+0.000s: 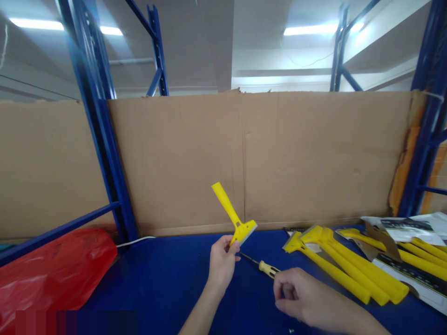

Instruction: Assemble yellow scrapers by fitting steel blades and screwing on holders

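Observation:
My left hand (223, 260) pinches a yellow plastic scraper (240, 229) by its head. The scraper's handle points up and to the left, and a metal blade edge runs along the head's right side. A screwdriver (268, 269) with a pale yellow and black handle lies between my hands, its tip near my left fingertips. My right hand (300, 295) covers or borders the handle's end; whether it touches the screwdriver cannot be seen. The right fingers are curled toward the thumb, and what they hold, if anything, is hidden. A small metal screw (291, 331) lies below that hand.
Several yellow scrapers (345, 260) lie in a pile at the right, beside black-and-white packaging (412, 279). A red plastic bag (52, 279) sits at the left. Cardboard (195, 153) walls off the back of the blue table (157, 279), between blue rack posts (101, 121).

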Motion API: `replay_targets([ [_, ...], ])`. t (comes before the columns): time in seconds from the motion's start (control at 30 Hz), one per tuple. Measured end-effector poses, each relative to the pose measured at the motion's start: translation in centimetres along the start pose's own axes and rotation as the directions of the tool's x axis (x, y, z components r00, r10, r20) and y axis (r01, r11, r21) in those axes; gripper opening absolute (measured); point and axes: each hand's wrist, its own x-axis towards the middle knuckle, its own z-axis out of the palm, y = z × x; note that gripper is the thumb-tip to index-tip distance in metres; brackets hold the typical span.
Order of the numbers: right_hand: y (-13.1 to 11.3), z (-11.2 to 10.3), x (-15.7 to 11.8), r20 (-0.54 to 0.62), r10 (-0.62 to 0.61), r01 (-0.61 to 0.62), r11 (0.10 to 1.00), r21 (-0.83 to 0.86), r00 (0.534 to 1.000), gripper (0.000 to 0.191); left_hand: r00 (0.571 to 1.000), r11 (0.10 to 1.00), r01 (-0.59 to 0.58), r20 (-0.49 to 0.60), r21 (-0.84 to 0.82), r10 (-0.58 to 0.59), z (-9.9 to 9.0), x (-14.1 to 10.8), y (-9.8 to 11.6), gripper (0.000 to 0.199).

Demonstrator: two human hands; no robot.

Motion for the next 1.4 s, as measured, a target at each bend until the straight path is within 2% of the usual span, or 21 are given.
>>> replay_targets([
  [0.1,-0.1,-0.5,-0.7,0.028,0.056,-0.051,0.984,-0.171,0.998,0.004,0.995,0.987,0.094,-0.02,-0.132,-0.097,-0.1,0.0,0.3,0.013],
  [0.23,0.1,-0.4,-0.9,0.061,0.14,-0.122,0.964,-0.237,0.988,0.01,0.99,0.973,0.137,-0.021,-0.188,-0.143,0.0,-0.1,0.8,0.009],
  [0.47,-0.3,0.2,-1.0,0.13,0.214,-0.195,0.97,-0.145,0.968,0.012,0.98,0.956,0.186,-0.03,-0.227,-0.198,0.1,-0.2,1.4,0.007],
  [0.67,0.3,0.3,-1.2,0.128,0.103,-0.1,0.995,-0.03,0.986,0.017,0.983,0.958,0.178,-0.002,-0.225,-0.183,0.2,-0.4,1.5,0.011],
  [0.9,0.3,0.7,-0.6,0.088,0.12,-0.115,0.991,-0.061,0.989,0.014,0.984,0.967,0.177,0.044,-0.184,-0.171,0.7,-0.9,1.8,0.015],
  [0.97,0.4,0.9,-0.2,0.044,0.09,-0.09,0.996,-0.002,0.995,0.011,0.984,0.969,0.175,0.068,-0.176,-0.165,1.0,-1.1,1.7,0.015],
  [1.1,0.8,1.4,1.0,-0.141,-0.026,0.048,0.986,0.158,0.99,0.011,0.98,0.967,0.179,0.123,-0.18,-0.158,1.7,-1.7,1.5,0.02],
  [1.27,0.8,1.9,2.4,-0.357,-0.033,0.169,0.919,0.357,0.933,0.022,0.966,0.965,0.203,0.194,-0.168,-0.169,2.3,-2.3,1.7,0.021],
  [1.4,0.6,2.1,3.0,-0.47,-0.007,0.22,0.89,0.399,0.883,0.03,0.954,0.967,0.194,0.262,-0.166,-0.146,2.7,-2.8,1.7,0.022],
])
